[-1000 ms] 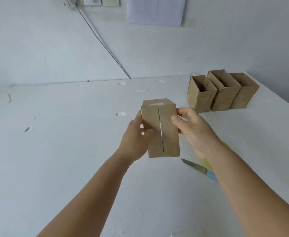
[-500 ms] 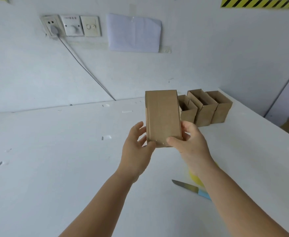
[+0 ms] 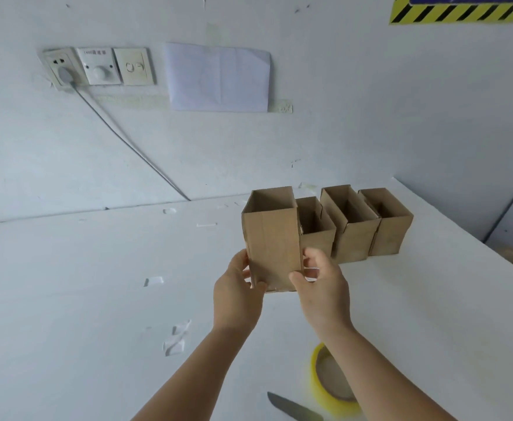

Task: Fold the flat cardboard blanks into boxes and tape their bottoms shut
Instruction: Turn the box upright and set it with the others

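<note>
We are holding box (image 3: 272, 238) upright above worktop (image 3: 97, 299), open mouth up, long axis vertical. Left hand (image 3: 237, 294) gripping lower left edge, right hand (image 3: 320, 287) gripping lower right, fingers curled round its base. Three boxes (image 3: 355, 226) standing in row just behind, to right. We are judging right hand nearer row. Tape (image 3: 329, 381), knife (image 3: 291, 408) lying by right forearm.

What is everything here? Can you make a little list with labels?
held thing: open-topped cardboard box, upright, held at its lower end
left hand: grips the box's left side
right hand: grips the box's right side
finished boxes: row of three on the white table, just behind the held box
tools: yellow tape roll and knife, near the right forearm
wall: socket panel, paper sheet
</note>
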A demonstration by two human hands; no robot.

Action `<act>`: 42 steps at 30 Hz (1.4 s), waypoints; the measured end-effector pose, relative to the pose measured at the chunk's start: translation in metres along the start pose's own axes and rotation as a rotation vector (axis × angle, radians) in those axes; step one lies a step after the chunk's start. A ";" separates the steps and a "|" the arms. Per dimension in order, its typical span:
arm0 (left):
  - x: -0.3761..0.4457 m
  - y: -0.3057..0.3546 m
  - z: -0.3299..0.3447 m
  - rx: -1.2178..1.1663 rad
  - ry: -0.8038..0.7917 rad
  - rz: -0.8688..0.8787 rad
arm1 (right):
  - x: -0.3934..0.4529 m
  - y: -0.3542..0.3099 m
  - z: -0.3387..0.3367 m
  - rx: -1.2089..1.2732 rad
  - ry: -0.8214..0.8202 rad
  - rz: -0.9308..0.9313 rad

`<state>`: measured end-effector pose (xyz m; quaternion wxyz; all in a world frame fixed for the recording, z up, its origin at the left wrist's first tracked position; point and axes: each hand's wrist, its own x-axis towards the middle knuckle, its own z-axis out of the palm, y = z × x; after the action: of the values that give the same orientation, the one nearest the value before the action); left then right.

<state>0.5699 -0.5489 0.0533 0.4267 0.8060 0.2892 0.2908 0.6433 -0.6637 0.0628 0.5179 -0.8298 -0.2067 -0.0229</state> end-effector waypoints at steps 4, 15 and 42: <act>0.026 -0.009 0.032 0.008 0.085 -0.113 | 0.036 0.026 0.011 -0.032 -0.099 -0.005; 0.066 -0.049 0.079 0.088 0.122 -0.298 | 0.073 0.084 0.052 -0.085 -0.368 0.059; 0.069 -0.065 0.101 0.519 -0.118 -0.282 | 0.079 0.112 0.060 -0.169 -0.554 0.090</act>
<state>0.6738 -0.5211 -0.0340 0.2588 0.8555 0.4376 0.0980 0.7459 -0.6287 -0.0406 0.3714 -0.8529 -0.3006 0.2103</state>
